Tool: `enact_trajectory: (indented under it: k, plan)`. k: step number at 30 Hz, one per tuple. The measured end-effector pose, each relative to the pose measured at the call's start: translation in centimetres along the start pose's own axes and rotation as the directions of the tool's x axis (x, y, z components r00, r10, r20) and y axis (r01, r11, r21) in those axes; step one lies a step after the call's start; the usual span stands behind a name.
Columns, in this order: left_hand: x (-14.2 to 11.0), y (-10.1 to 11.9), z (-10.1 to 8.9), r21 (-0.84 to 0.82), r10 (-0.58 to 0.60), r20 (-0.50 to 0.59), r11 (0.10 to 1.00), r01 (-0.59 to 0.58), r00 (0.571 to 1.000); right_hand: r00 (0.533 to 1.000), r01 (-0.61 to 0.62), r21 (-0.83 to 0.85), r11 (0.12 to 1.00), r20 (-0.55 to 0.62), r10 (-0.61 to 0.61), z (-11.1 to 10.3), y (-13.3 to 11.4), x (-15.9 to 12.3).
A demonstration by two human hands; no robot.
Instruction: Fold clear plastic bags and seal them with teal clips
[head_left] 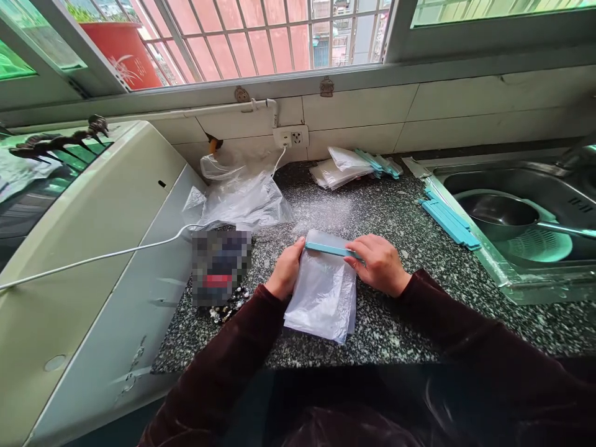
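A folded clear plastic bag [321,298] lies on the speckled counter in front of me. Across its upper part runs a teal bag sealing clip [326,249], with a short flap of plastic showing beyond it. My left hand [287,268] grips the left end of the clip together with the bag's edge, thumb on top. At the clip's right end, my right hand [379,264] pinches it between thumb and fingers. Whether the clip is fully closed cannot be made out.
Crumpled plastic bags [249,198] lie by the wall. Clipped bags [342,167] are stacked at the back. Several teal clips [449,220] rest beside the sink [512,282], which holds a pan [496,210]. A blurred-out dark object [221,264] and a white cable [116,251] are left.
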State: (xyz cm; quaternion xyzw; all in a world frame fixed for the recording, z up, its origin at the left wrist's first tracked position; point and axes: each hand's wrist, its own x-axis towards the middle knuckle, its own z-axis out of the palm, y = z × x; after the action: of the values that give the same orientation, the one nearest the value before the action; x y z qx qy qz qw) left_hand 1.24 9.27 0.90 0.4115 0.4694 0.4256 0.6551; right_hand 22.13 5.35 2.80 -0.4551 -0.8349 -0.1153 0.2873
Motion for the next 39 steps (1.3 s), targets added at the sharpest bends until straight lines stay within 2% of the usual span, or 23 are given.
enact_trajectory:
  k: [3, 7, 9, 14, 19, 23, 33, 37, 39]
  plan:
    - [-0.5, 0.1, 0.6, -0.041, -0.012, 0.102, 0.999, 0.016, 0.995, 0.999, 0.05, -0.033, 0.998, -0.002, -0.05, 0.1, -0.4, 0.2]
    - [-1.0, 0.6, 1.2, -0.121, -0.112, 0.225, 0.983, 0.142, 0.968, 0.997, 0.07, 0.035, 0.997, -0.032, -0.069, 0.2, -0.6, 0.3]
    - [-1.1, 0.8, 1.3, -0.145, -0.121, 0.25, 0.976, 0.161, 0.961, 0.996, 0.069, 0.059, 0.996, -0.054, -0.066, 0.3, -0.6, 0.2]
    - [-1.3, 0.9, 1.4, -0.139, -0.075, 0.194, 0.985, 0.103, 0.978, 0.995, 0.071, 0.086, 0.994, -0.071, -0.065, 0.5, -0.6, -0.1]
    - [-1.7, 0.9, 1.6, -0.142, -0.013, 0.139, 0.989, 0.033, 0.99, 0.992, 0.069, 0.193, 0.979, -0.119, -0.046, 0.8, -0.7, -0.2]
    - [-1.7, 0.6, 1.6, -0.17, 0.023, 0.126, 0.985, -0.001, 0.992, 0.986, 0.087, 0.214, 0.973, -0.16, -0.053, 0.9, -0.7, -0.2]
    - [-2.0, 1.1, 2.3, -0.332, -0.057, 0.137, 0.938, 0.1, 0.989, 0.979, 0.109, 0.237, 0.965, -0.195, -0.063, 0.7, -0.6, -0.2]
    - [-1.9, 0.8, 2.2, -0.319, -0.071, 0.145, 0.941, 0.115, 0.987, 0.977, 0.114, 0.228, 0.967, -0.201, -0.068, 0.6, -0.6, 0.0]
    - [-1.7, 0.7, 2.1, -0.286, -0.06, 0.11, 0.954, 0.089, 0.992, 0.975, 0.112, 0.225, 0.968, -0.214, -0.063, 0.7, -0.6, 0.0]
